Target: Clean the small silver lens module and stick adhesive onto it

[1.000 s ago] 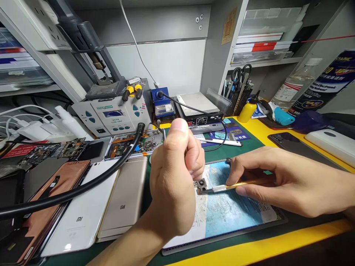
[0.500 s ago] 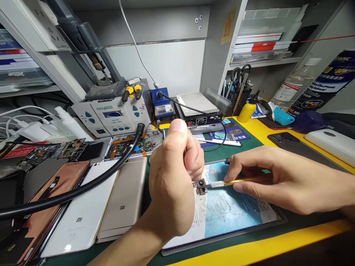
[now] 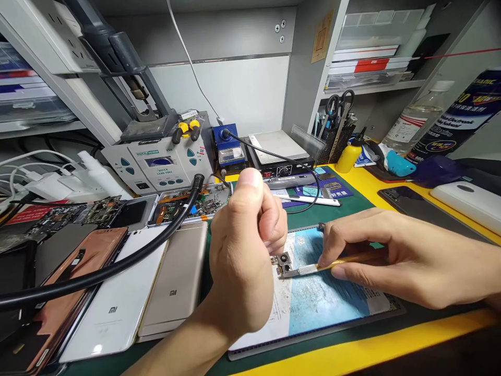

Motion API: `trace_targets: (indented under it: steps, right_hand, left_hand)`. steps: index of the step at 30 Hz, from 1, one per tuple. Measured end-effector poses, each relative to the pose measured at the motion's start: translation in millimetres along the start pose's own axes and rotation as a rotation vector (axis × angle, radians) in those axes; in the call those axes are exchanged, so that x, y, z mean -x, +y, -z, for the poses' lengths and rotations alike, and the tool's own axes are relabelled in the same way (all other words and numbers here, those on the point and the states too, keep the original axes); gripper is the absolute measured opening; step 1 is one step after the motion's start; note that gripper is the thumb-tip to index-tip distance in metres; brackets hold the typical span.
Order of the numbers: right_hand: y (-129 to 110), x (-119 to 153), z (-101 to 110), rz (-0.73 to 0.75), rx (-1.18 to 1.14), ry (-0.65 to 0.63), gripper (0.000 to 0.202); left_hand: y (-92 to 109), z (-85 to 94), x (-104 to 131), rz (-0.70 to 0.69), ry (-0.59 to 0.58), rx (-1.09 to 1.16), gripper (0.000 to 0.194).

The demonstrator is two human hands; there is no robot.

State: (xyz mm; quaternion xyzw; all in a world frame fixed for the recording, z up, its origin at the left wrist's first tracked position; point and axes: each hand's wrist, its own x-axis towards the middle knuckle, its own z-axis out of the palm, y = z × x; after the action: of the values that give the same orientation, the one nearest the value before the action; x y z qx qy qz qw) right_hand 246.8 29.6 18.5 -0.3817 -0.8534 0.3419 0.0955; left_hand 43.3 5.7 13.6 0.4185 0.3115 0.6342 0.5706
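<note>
My left hand is closed, thumb on top, beside a small dual camera module; whether its curled fingers pinch the module's edge is hidden. In my right hand is a knife with a gold handle and silver collar, held like a pen. Its blade tip lies at the lower edge of the module. Both are over a worn white and blue notebook on the green mat.
Phones, including a white one and a gold one, lie on the left. A thick black hose crosses above them. Behind stand a rework station and a hot plate. A yellow bottle is at back right.
The knife tip has moved slightly down, from the middle of the camera module to its lower edge. My right hand has shifted a little with it; my left hand is nearly still.
</note>
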Motion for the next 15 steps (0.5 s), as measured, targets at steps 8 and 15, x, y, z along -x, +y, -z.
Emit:
trace_targets:
  steps: [8, 15]
  right_hand:
    - [1.3, -1.9, 1.0, 0.031, -0.068, -0.043, 0.016]
    - [3.8, -3.7, 0.6, 0.005, -0.029, -0.027, 0.022]
  left_hand:
    - [-0.4, -0.4, -0.2, 0.009, -0.002, 0.009, 0.064]
    - [1.1, -1.2, -0.1, 0.009, 0.001, 0.02, 0.065]
